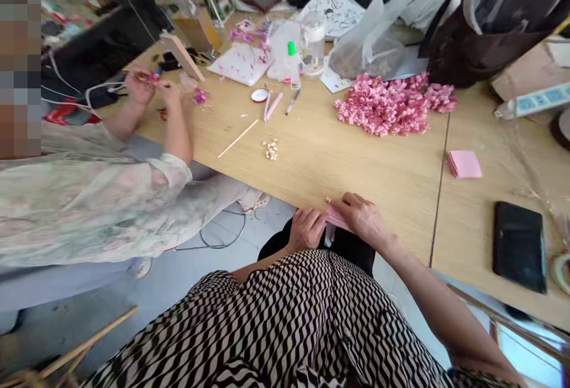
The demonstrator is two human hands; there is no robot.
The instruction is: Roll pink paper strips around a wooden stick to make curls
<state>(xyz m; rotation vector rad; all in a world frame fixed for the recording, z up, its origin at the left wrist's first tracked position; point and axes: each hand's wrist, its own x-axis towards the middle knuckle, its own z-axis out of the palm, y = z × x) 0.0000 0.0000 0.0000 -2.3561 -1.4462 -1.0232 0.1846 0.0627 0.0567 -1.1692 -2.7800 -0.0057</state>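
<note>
At the table's front edge, my left hand is closed on the left end of a pink strip. My right hand has its fingers bent round the strip's other side, where a small pale tip shows by the fingertips. A small pile of pale beads or buds lies on the wooden table, with a thin stick to its left. Farther back is a heap of pink flowers. A folded pink square rests on the right.
Another person's hands work at the left of the table. Behind are a green-capped bottle, a clear jar, pens and a plastic bag. A black phone-like object lies at right, near a tape roll.
</note>
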